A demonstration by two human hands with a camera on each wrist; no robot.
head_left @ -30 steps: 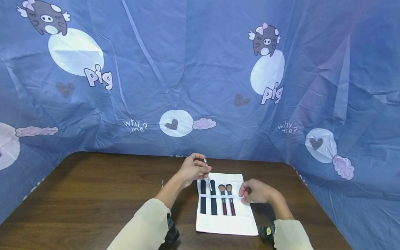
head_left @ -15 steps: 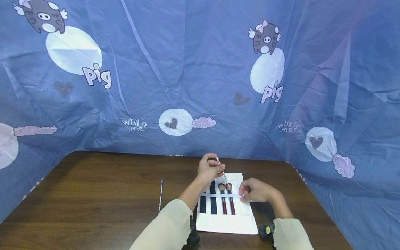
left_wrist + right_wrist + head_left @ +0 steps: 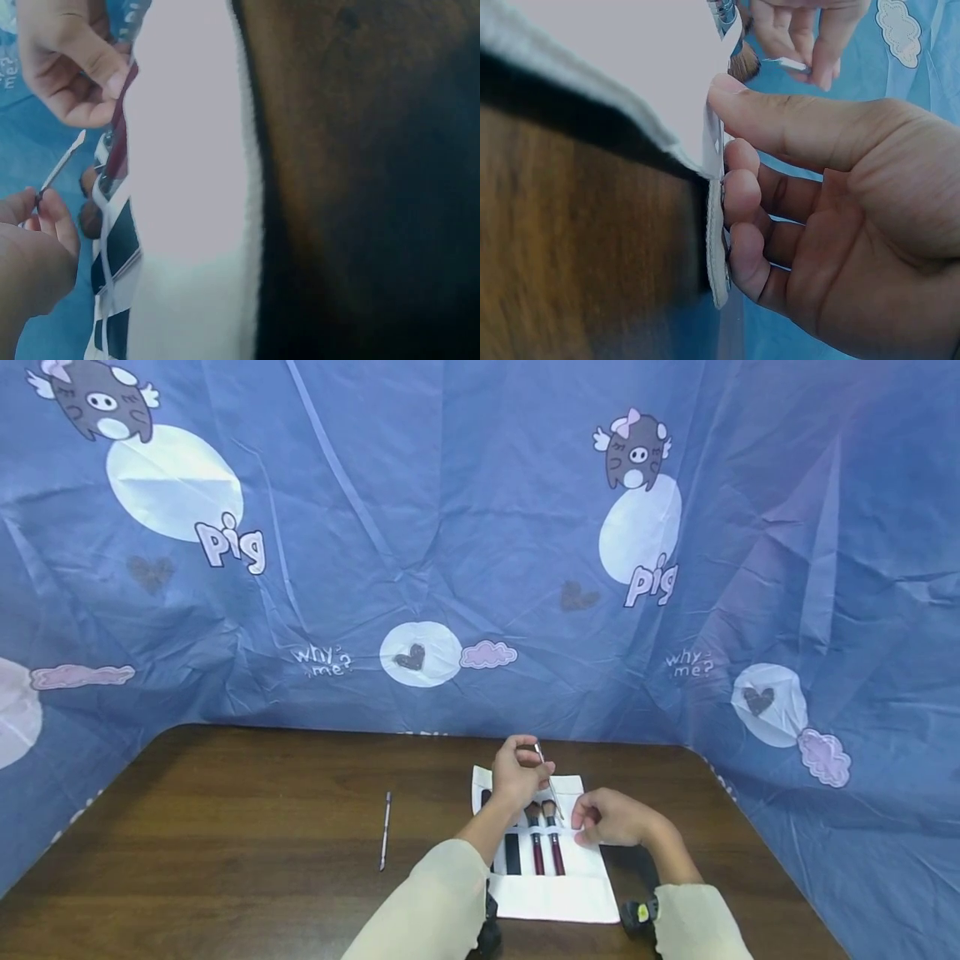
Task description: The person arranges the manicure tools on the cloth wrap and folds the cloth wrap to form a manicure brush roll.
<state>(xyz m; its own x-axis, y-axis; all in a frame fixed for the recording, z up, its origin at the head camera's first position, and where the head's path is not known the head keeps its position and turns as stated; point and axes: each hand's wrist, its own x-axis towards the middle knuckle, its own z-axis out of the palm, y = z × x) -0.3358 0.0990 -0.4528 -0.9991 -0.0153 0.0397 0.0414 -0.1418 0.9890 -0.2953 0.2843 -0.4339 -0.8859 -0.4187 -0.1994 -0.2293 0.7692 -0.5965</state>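
Observation:
A white cloth brush roll (image 3: 543,897) lies spread on the table. Two makeup brushes (image 3: 557,856) with red handles and brown bristles sit under its white elastic band, beside flat black strips (image 3: 512,856). My left hand (image 3: 519,778) is above the roll's far part and pinches a slim silver stick-like tool (image 3: 64,161). Its narrow tip points down near the band, right of the brushes; its exact kind is unclear. At the roll's right edge, my right hand (image 3: 609,818) holds the edge by the band between thumb and curled fingers. My left forearm hides part of the black strips.
A second slim stick-like tool (image 3: 386,831) lies alone on the brown wooden table (image 3: 247,843), left of the roll. Behind the table hangs a blue printed cloth (image 3: 480,543), which also rises along both sides.
My left hand has moved right with the slim tool, from over the black strips to just past the brushes. The loose tool at left has come into full view. My right hand stays put.

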